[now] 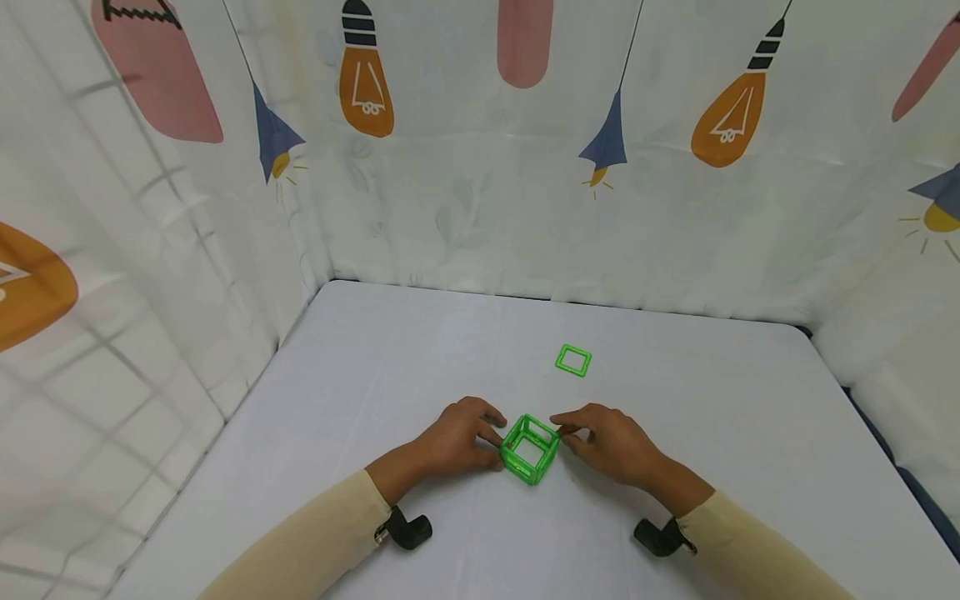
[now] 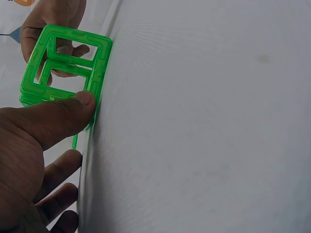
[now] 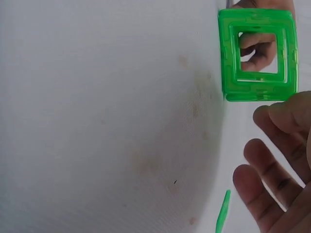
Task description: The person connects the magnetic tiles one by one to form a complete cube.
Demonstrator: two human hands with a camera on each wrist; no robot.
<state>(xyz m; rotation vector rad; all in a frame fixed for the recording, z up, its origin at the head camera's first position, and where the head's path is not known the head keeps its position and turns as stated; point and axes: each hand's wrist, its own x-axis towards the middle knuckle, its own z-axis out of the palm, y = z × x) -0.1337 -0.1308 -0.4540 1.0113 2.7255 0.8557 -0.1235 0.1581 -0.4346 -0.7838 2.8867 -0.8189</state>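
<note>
A cube of green see-through magnetic tile frames (image 1: pixel 529 451) stands on the table between both hands. My left hand (image 1: pixel 465 437) holds its left side. In the left wrist view the thumb (image 2: pixel 73 114) lies across one edge of the cube (image 2: pixel 65 36), with the index finger hidden behind it and the other fingers spread loosely below. At the right corner, my right hand (image 1: pixel 611 442) pinches with thumb and index fingertips close together. The right wrist view shows those fingertips (image 3: pixel 265 116) right at the lower edge of the cube (image 3: pixel 260 90); the contact is partly hidden.
A single green square tile frame (image 1: pixel 573 360) lies flat farther back on the white-covered table (image 1: pixel 420 350). Printed fabric (image 1: pixel 465 217) hangs behind the table's far edge and along its sides. Each wrist wears a black camera mount (image 1: pixel 408 530).
</note>
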